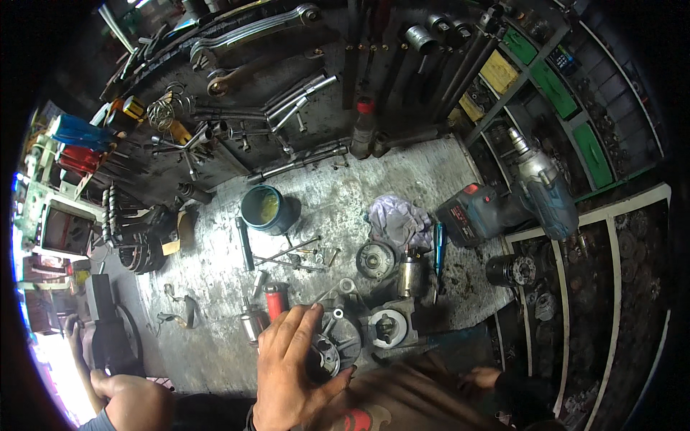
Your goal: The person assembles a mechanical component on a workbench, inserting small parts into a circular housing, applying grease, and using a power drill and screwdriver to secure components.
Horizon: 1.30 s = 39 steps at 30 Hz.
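Note:
My left hand [291, 366] is at the bench's near edge, back upward. Its fingers are stretched out and the thumb is apart. It hovers over or touches a cast metal housing [346, 336]; the contact is hidden. Just beyond the fingertips are a red cylinder [276, 300] and a small metal motor part [251, 325]. To its right sits a housing with a pale ring [388, 328]. Low on the right, my right hand [483, 377] shows dimly beside my dark clothing, its fingers too dark to read. Near it I make out no held thing.
Farther back stand a dark bucket [261, 210], a crumpled cloth [399, 221], a cylindrical motor body [411, 274], a screwdriver [438, 251] and a cordless impact wrench [535, 194]. Long bolts [287, 251] lie mid-bench. A bench vise [108, 323] and another person's knee [140, 402] are at left.

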{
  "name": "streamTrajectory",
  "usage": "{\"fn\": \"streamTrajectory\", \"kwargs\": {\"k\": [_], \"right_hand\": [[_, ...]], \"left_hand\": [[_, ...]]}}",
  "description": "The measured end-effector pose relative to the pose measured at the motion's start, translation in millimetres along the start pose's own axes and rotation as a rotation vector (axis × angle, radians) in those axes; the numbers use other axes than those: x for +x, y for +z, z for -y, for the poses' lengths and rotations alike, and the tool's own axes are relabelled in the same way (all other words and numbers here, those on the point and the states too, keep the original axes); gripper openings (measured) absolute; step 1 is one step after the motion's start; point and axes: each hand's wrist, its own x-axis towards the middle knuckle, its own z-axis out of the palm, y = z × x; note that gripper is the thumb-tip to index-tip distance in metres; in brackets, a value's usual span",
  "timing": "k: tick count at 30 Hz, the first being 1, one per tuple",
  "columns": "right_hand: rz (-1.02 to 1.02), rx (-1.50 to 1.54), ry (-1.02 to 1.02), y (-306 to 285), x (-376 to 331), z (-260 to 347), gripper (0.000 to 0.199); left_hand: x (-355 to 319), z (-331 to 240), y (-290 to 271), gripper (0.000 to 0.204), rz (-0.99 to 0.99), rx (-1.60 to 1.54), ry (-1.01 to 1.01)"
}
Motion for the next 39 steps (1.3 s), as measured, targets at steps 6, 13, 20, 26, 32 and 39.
{"fn": "streamTrajectory", "kwargs": {"k": [6, 13, 20, 26, 32, 39], "right_hand": [[-0.248, -0.021, -0.256, 80, 84, -44, 0.041], [-0.028, 0.369, -0.778, -15, -143, 87, 0.039], [-0.744, -0.264, -1.515, -71, -210, 324, 0.019], [-0.805, -0.764, -1.576, -59, -146, 442, 0.018], [-0.839, -0.878, -1.647, -49, -105, 476, 0.015], [-1.064, -0.859, -1.633, -25, -86, 511, 0.029]], "left_hand": [[0, -4, -3, 0.089, 0.029, -0.052, -0.011], [4, -9, 1, 0.085, -0.036, -0.018, 0.023], [3, -11, 15, 0.087, -0.129, 0.158, 0.072], [1, -7, 11, 0.084, -0.114, 0.074, 0.032], [5, -10, 8, 0.085, -0.097, 0.012, 0.004], [5, -10, 2, 0.088, -0.048, -0.032, -0.012]]}}
